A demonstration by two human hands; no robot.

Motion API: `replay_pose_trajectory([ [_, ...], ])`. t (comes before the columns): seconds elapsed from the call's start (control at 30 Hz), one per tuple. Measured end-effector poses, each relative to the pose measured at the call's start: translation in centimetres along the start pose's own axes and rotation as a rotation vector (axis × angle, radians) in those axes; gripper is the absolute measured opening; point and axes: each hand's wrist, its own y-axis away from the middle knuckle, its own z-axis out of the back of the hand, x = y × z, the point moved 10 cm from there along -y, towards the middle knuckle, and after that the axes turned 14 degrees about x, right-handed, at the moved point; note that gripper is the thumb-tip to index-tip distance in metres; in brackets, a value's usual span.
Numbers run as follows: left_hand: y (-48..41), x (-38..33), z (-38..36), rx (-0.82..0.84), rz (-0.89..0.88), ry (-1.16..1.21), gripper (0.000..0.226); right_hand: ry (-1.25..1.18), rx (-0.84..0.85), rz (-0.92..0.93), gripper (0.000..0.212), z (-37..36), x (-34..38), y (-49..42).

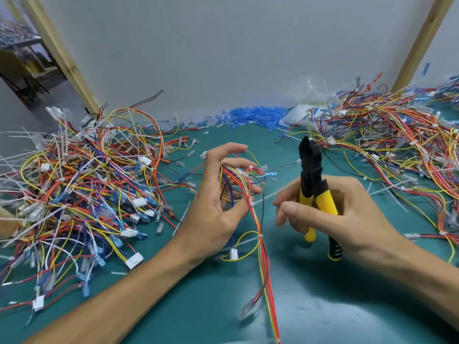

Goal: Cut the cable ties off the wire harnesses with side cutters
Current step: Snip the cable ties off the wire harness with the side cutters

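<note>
progress: I judged it partway; cut ties (180,220) lay on the worktop (323,306) | left hand (218,194): grip pinched a harness (248,192) at centre; a cable tie (260,236) uncut on it | right hand (335,207): grip wrapped the cutters (311,175), held clear; tangled heap (82,184) waited

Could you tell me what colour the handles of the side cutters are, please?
Yellow, with black near the head, as the head view shows: the right hand holds the side cutters.

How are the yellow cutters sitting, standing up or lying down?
Standing up. The right hand grips the side cutters by their yellow handles, black head pointing upward. The left hand holds a wire harness.
</note>
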Motion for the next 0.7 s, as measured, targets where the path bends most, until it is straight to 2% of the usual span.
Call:
replay_pose_trajectory([
  [0.13, 0.0, -0.3, -1.1, 0.122, -0.001, -0.165, 0.068, -0.001, -0.165, 0.003, 0.017, 1.8, -0.3, 0.4],
  [0.2, 0.0, -0.5, -1.9, 0.194, 0.005, -0.193, 0.055, -0.003, -0.176, -0.009, 0.020, 2.3, -0.6, 0.4],
  [0.27, 0.1, -0.6, -2.2, 0.235, 0.021, -0.122, 0.045, 0.056, -0.159, -0.011, 0.019, 2.2, -0.6, 0.2],
  [0.53, 0.2, -0.3, -1.4, 0.197, -0.008, 0.150, 0.015, 0.430, -0.109, 0.044, 0.012, 1.6, -0.5, -0.1],
  [0.6, 0.2, -0.2, -1.3, 0.182, -0.008, 0.192, 0.020, 0.459, -0.121, 0.072, 0.011, 1.7, -0.3, 0.0],
  [0.7, 0.1, -0.1, -1.3, 0.142, 0.001, 0.105, 0.030, 0.469, -0.172, 0.111, 0.010, 2.2, 0.2, 0.2],
])
